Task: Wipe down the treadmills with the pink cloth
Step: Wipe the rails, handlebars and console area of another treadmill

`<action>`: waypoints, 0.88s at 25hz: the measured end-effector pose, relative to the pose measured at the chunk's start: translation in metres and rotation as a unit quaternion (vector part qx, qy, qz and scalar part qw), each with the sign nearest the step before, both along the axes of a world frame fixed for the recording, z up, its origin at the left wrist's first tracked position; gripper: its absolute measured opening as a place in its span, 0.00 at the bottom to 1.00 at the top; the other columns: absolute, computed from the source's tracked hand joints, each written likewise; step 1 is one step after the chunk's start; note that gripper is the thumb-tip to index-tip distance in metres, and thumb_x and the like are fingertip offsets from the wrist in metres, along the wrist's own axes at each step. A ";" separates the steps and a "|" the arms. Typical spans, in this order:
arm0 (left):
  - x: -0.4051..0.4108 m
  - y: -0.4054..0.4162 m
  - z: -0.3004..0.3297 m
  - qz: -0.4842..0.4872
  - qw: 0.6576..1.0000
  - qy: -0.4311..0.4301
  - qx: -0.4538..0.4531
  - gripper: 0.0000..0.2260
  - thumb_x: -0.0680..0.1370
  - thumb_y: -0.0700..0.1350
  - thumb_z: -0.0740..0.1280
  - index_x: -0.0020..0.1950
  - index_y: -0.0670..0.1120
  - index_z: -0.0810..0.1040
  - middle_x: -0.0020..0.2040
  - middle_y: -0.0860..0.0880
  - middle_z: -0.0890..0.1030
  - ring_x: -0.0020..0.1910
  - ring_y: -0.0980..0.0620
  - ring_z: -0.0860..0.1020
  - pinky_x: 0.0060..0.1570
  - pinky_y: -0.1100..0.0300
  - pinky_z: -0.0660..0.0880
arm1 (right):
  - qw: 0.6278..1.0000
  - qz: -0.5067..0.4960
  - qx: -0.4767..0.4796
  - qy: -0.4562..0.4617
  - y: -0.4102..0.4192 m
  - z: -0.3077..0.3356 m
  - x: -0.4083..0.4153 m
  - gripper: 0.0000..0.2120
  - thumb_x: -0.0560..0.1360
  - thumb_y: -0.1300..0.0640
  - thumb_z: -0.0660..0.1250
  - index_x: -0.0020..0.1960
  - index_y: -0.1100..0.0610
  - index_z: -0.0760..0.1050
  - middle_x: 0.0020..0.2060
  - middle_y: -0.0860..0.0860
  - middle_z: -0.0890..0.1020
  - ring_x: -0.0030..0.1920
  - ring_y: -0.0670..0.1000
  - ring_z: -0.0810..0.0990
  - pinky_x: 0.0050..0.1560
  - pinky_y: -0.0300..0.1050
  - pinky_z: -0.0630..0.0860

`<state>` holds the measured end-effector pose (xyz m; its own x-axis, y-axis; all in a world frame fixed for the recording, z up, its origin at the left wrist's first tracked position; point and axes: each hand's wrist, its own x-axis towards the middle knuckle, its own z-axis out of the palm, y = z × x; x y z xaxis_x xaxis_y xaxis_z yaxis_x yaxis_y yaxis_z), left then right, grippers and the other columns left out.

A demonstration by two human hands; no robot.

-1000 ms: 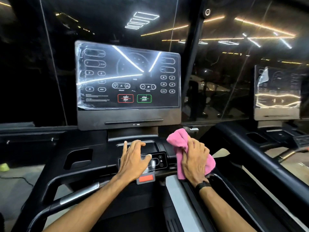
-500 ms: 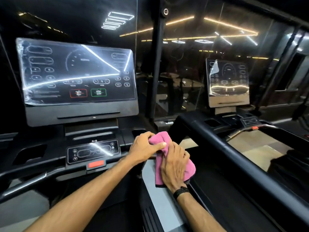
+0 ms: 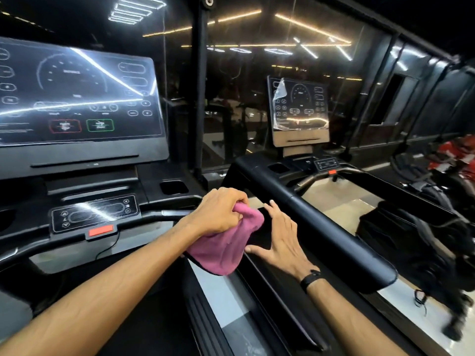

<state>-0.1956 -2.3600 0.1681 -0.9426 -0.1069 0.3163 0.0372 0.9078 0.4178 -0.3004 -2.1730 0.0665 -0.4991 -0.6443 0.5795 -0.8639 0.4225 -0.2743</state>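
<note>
My left hand (image 3: pixel 221 210) grips the top of the pink cloth (image 3: pixel 226 246), which hangs bunched over the right side of the near treadmill. My right hand (image 3: pixel 281 238) lies beside the cloth with fingers spread and straight, its thumb touching the cloth's right edge. The near treadmill's console screen (image 3: pixel 77 98) stands at the left, with its small control panel (image 3: pixel 95 213) and red safety tab (image 3: pixel 100 230) below. A second treadmill's console (image 3: pixel 299 109) stands further right, and its long black handrail (image 3: pixel 321 222) runs just right of my right hand.
A glass wall with a black pillar (image 3: pixel 199 93) stands behind the consoles. A cup holder (image 3: pixel 173 187) sits right of the near console. The near treadmill's grey side rail (image 3: pixel 226 299) runs below the cloth. A dark bag and red equipment (image 3: pixel 455 155) lie at the far right.
The view has swung right. My left hand left the control panel and took hold of the cloth's top. My right hand, which was pressing the cloth, has come off it and spread beside it.
</note>
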 end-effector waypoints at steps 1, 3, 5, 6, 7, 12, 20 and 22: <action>0.002 0.009 0.006 -0.028 0.999 0.007 -0.013 0.12 0.69 0.39 0.67 0.47 0.54 0.81 0.39 0.58 0.80 0.43 0.57 0.77 0.50 0.55 0.73 | 0.999 -0.004 0.033 -0.003 0.013 0.002 -0.001 0.50 0.69 0.30 0.70 0.80 0.53 0.53 0.78 0.49 0.59 0.72 0.43 0.59 0.68 0.43 0.54; 0.005 0.025 0.013 -0.076 0.997 0.016 -0.031 0.13 0.69 0.38 0.67 0.47 0.55 0.82 0.37 0.60 0.78 0.40 0.60 0.75 0.51 0.55 0.72 | 0.997 -0.022 0.067 -0.043 0.035 0.009 0.001 0.48 0.68 0.28 0.67 0.79 0.53 0.58 0.73 0.48 0.68 0.69 0.47 0.66 0.67 0.49 0.60; 0.011 0.043 0.011 -0.115 0.992 0.026 -0.041 0.14 0.69 0.39 0.68 0.48 0.56 0.82 0.40 0.57 0.79 0.42 0.58 0.75 0.52 0.54 0.72 | 0.995 -0.043 0.070 -0.061 0.064 0.010 0.010 0.33 0.67 0.31 0.66 0.66 0.48 0.73 0.57 0.44 0.79 0.56 0.48 0.75 0.60 0.56 0.68; 0.014 0.052 0.008 -0.128 0.991 0.034 -0.038 0.14 0.69 0.39 0.68 0.49 0.56 0.83 0.42 0.57 0.80 0.43 0.57 0.76 0.52 0.53 0.72 | 0.994 -0.059 0.069 -0.056 0.081 0.009 0.015 0.27 0.67 0.31 0.66 0.56 0.49 0.77 0.48 0.43 0.80 0.49 0.49 0.76 0.54 0.58 0.71; 0.017 0.061 0.003 -0.140 0.989 0.039 -0.025 0.14 0.70 0.39 0.69 0.49 0.56 0.83 0.43 0.57 0.81 0.44 0.57 0.77 0.53 0.53 0.72 | 0.993 -0.074 0.069 -0.062 0.098 0.008 0.020 0.26 0.67 0.30 0.66 0.50 0.50 0.77 0.42 0.44 0.80 0.45 0.50 0.75 0.50 0.59 0.73; 0.020 0.103 -0.029 -0.186 0.980 0.040 0.052 0.13 0.70 0.38 0.71 0.48 0.56 0.84 0.44 0.58 0.82 0.47 0.57 0.79 0.51 0.55 0.75 | 0.981 -0.127 0.099 -0.111 0.174 0.001 0.054 0.25 0.62 0.25 0.67 0.40 0.47 0.72 0.38 0.46 0.75 0.43 0.53 0.73 0.45 0.58 0.73; -0.010 0.185 -0.045 -0.220 0.968 0.026 0.116 0.13 0.67 0.37 0.70 0.44 0.54 0.75 0.37 0.56 0.79 0.38 0.53 0.77 0.40 0.55 0.74 | 0.957 -0.208 -0.005 -0.201 0.277 0.014 0.076 0.23 0.62 0.34 0.73 0.43 0.50 0.73 0.38 0.45 0.80 0.41 0.52 0.79 0.44 0.58 0.76; -0.027 0.209 -0.047 -0.236 0.963 0.032 0.129 0.13 0.68 0.35 0.69 0.43 0.53 0.74 0.36 0.55 0.78 0.36 0.54 0.75 0.38 0.55 0.73 | 0.957 -0.211 -0.018 -0.196 0.299 0.014 0.073 0.24 0.64 0.31 0.72 0.46 0.50 0.75 0.40 0.44 0.80 0.43 0.50 0.79 0.46 0.56 0.76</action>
<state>-0.2224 -2.1512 0.1212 -0.8845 0.2465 0.3961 0.4541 0.6494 0.6100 -0.2275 -1.8743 0.0805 -0.8946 -0.3207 0.3114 -0.4455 0.6956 -0.5636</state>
